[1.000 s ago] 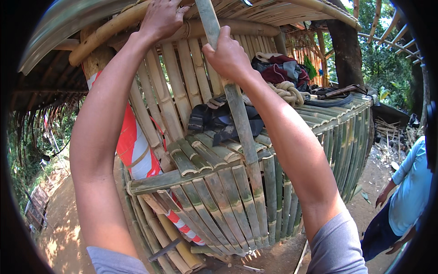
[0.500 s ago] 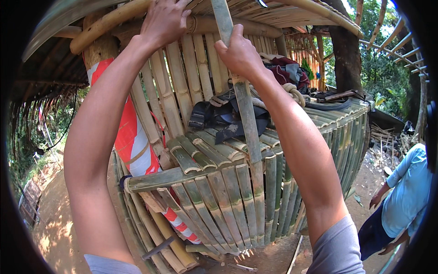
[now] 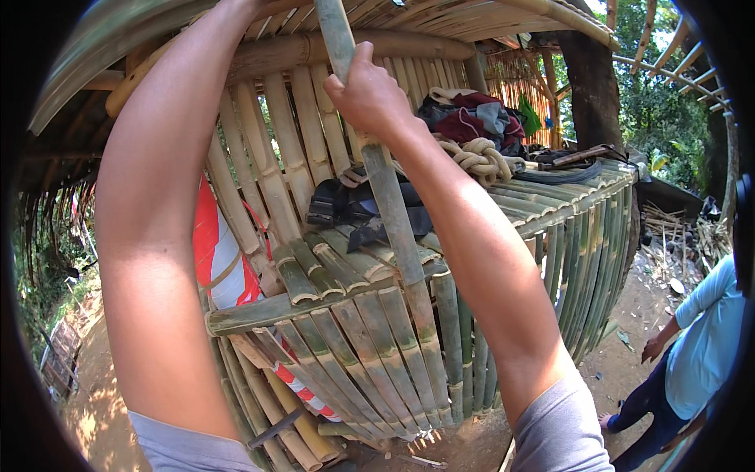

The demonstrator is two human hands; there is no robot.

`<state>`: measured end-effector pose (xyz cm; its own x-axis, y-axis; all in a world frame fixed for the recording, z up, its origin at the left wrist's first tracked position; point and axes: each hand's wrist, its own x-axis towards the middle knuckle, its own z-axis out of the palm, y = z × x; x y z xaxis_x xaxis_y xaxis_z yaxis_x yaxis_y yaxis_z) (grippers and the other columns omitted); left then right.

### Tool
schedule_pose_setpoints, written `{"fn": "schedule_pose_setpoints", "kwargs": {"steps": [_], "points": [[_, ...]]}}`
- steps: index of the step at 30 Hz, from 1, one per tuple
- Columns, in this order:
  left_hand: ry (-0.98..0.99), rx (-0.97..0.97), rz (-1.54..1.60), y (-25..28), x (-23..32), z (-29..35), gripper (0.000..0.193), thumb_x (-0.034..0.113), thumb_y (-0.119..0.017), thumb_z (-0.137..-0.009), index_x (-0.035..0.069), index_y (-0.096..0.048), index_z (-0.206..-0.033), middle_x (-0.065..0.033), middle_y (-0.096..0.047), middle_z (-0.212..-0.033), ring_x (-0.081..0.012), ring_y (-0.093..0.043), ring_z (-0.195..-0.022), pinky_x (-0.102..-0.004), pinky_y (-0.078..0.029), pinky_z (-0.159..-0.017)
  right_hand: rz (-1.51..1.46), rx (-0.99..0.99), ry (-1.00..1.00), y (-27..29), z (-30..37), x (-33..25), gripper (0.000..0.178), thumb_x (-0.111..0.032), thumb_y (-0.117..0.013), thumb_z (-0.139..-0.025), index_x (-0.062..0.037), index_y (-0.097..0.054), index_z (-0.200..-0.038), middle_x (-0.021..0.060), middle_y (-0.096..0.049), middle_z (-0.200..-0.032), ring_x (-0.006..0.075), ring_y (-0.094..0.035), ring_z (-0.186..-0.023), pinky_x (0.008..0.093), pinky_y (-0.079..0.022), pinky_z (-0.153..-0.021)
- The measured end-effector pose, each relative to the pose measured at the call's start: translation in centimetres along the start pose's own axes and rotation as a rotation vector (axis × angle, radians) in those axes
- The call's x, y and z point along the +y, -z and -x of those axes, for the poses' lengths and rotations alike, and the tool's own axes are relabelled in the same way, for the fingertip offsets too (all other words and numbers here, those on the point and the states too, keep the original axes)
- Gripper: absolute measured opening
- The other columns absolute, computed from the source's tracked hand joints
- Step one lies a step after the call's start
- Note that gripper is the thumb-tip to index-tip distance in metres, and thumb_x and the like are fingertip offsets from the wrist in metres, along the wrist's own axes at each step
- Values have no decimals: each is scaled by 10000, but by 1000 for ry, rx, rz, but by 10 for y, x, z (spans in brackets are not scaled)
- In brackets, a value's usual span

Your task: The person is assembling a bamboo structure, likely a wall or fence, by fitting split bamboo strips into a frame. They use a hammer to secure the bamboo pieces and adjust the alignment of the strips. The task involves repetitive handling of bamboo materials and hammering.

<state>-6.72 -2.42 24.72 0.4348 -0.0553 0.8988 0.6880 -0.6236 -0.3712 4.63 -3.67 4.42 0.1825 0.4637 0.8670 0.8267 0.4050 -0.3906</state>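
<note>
Sunlight is falling across an open-air bamboo hut. A wall of upright split bamboo slats [image 3: 271, 149] is standing behind a raised platform of green bamboo [image 3: 543, 200], whose side of hanging slats [image 3: 598, 259] is curving down toward a bare dirt floor [image 3: 629, 346]. A thick horizontal bamboo beam [image 3: 409, 47] is running under a slatted bamboo roof [image 3: 487, 16]. Dark clothes [image 3: 472, 118] and a coiled rope [image 3: 480, 157] are lying on the platform. A red and white striped cloth [image 3: 216, 259] is showing behind the slats. Bamboo scraps [image 3: 676, 236] are lying on the ground at right, and green trees [image 3: 668, 102] are glowing beyond. A person in a light blue shirt [image 3: 708, 338] is standing at the right edge.
</note>
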Motion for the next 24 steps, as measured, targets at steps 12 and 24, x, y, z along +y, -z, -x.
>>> {"fn": "schedule_pose_setpoints", "kwargs": {"steps": [12,24], "points": [[-230,-1,-166,-20,-5,-38,161,91,-651,-787,64,-731,-923,-217,-580,-1044,-378,-588,-938,-470,-507,-835,-85,45,57,2,-3,19,508,-310,-610,-907,36,-356,-1180,294,-681,-984,450,-679,-934,520,-544,-812],[-104,-47,90,-10,-44,-27,359,-21,-625,-825,154,-773,-1102,-122,-744,-1012,-170,-645,-818,-326,-513,-724,-119,70,103,-4,-4,11,525,-295,-599,-895,52,-358,-1206,292,-684,-968,449,-681,-925,523,-546,-799]]}}
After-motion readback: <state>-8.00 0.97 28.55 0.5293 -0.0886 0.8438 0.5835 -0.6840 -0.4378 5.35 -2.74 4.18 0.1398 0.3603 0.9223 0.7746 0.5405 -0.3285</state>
